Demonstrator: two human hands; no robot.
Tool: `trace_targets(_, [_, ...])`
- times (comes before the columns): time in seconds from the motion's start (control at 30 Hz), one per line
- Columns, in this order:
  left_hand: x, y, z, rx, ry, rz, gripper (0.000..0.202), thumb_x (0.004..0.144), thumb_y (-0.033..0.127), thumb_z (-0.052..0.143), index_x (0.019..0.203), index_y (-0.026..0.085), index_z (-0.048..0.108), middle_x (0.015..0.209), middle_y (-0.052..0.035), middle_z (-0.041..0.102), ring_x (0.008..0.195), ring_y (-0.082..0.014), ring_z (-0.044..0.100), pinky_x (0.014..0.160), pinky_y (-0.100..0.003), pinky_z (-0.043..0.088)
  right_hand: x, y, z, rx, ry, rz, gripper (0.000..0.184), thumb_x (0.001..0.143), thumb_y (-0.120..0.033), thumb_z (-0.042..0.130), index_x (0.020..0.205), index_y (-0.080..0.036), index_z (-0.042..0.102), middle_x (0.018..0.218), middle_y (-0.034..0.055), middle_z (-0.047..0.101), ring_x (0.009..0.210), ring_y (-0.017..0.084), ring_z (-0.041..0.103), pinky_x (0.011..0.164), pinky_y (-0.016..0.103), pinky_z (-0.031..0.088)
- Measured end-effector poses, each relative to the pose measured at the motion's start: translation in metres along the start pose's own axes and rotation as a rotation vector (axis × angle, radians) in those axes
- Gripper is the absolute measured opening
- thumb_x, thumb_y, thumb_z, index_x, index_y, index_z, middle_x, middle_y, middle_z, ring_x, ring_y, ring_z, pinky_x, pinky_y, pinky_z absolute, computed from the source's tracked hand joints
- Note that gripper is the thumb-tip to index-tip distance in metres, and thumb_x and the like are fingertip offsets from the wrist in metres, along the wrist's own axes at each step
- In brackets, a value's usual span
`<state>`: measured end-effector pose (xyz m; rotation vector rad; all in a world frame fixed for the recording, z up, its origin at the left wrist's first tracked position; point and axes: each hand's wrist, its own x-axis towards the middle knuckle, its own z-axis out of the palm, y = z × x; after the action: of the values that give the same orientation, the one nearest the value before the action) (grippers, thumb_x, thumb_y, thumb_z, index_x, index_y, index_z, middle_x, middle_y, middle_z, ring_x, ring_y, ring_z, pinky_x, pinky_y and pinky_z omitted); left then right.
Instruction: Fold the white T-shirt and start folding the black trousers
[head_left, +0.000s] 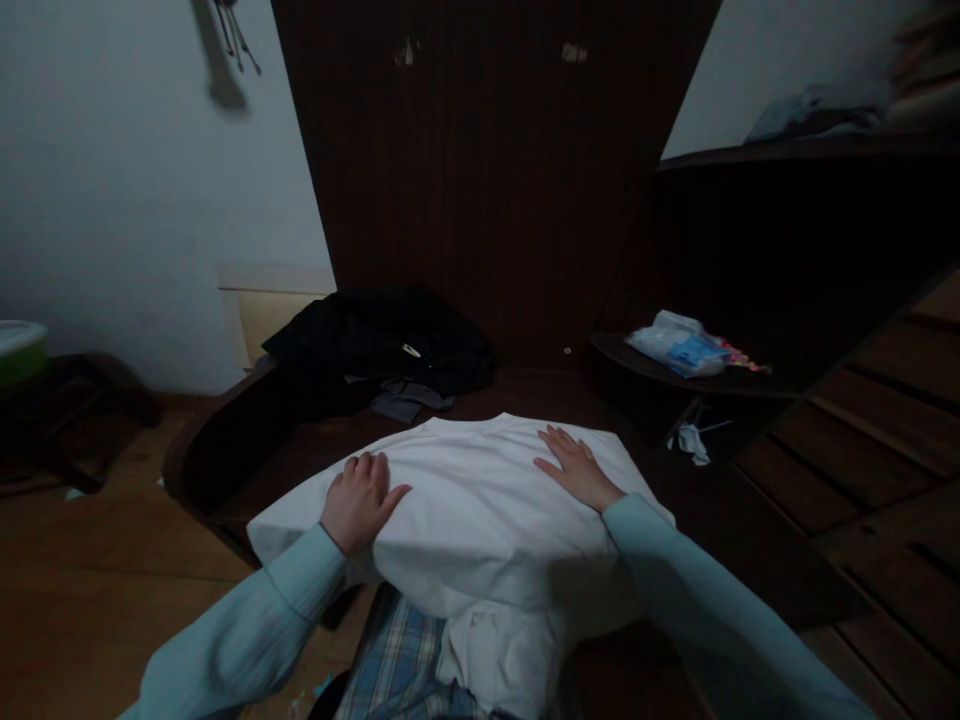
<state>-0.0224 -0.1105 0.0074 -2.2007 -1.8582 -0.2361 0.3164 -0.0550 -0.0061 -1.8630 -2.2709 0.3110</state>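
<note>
A white shirt (465,500) lies spread over a dark wooden seat, its neckline at the far edge and its lower part hanging down in folds toward my lap. My left hand (358,500) rests on the left part of the shirt, fingers close together and slightly bent, thumb apart. On the right shoulder area lies my right hand (576,468), palm down with the fingers stretched out. Both hands press on the cloth without gripping it. Blue plaid cloth (401,650) shows beneath the shirt's near edge.
Dark clothing (382,340) is heaped behind the shirt, with a grey cloth piece (409,398) beside it. Plastic packets (682,345) sit on a corner shelf at right. A curved armrest (217,440) bounds the left side. Wooden slats (877,420) stand at far right.
</note>
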Motion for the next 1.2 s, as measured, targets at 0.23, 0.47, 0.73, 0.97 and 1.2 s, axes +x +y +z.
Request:
trace_targets(0.23, [0.014,-0.008,0.023,-0.016,-0.036,0.018,0.072,0.080,0.059,0.034,0.121,0.001,0.046,0.127,-0.0269,0.043,0.119,-0.0371,0.039,0.090,-0.046,0.038,-0.004,-0.006,-0.003,-0.073,-0.020,0.052,0.059,0.085,-0.053,0.026,0.136,-0.023,0.027,0.145,0.0054,0.018,0.133,0.022,0.012,0.106,0.048,0.011])
trace_targets(0.47, [0.038,-0.008,0.032,-0.068,-0.103,0.130,0.074,0.081,0.058,0.030,0.126,-0.001,0.040,0.132,-0.0268,0.037,0.124,-0.0356,0.032,0.095,-0.045,0.033,-0.012,0.010,0.003,-0.095,0.039,0.106,0.060,0.085,-0.053,0.025,0.136,-0.021,0.027,0.145,0.0065,0.017,0.133,0.023,0.013,0.106,0.049,0.012])
trace_targets(0.73, [0.075,-0.002,0.038,-0.119,-0.179,0.140,0.070,0.083,0.053,0.032,0.129,0.000,0.035,0.136,-0.0249,0.031,0.128,-0.0326,0.025,0.100,-0.043,0.027,-0.012,0.011,-0.001,-0.113,0.047,0.258,0.066,0.084,-0.055,0.021,0.137,-0.015,0.024,0.146,0.0101,0.014,0.134,0.023,0.010,0.106,0.048,0.011])
trace_targets(0.97, [0.096,-0.008,0.041,-0.086,-0.199,0.136,0.063,0.084,0.048,0.031,0.132,0.007,0.034,0.140,-0.0169,0.028,0.130,-0.0267,0.023,0.103,-0.038,0.024,0.014,0.012,-0.010,-0.136,-0.028,0.247,0.067,0.085,-0.055,0.021,0.139,-0.015,0.018,0.147,0.0097,0.008,0.134,0.022,0.005,0.106,0.047,0.008])
trace_targets(1.2, [0.085,-0.012,0.033,-0.098,-0.162,0.151,0.048,0.085,0.044,0.033,0.126,0.019,0.043,0.137,-0.0116,0.036,0.126,-0.0250,0.032,0.099,-0.040,0.030,0.014,0.016,-0.013,-0.141,-0.026,0.162,0.059,0.086,-0.055,0.022,0.137,-0.027,0.023,0.147,0.0015,0.013,0.134,0.024,0.009,0.106,0.049,0.010])
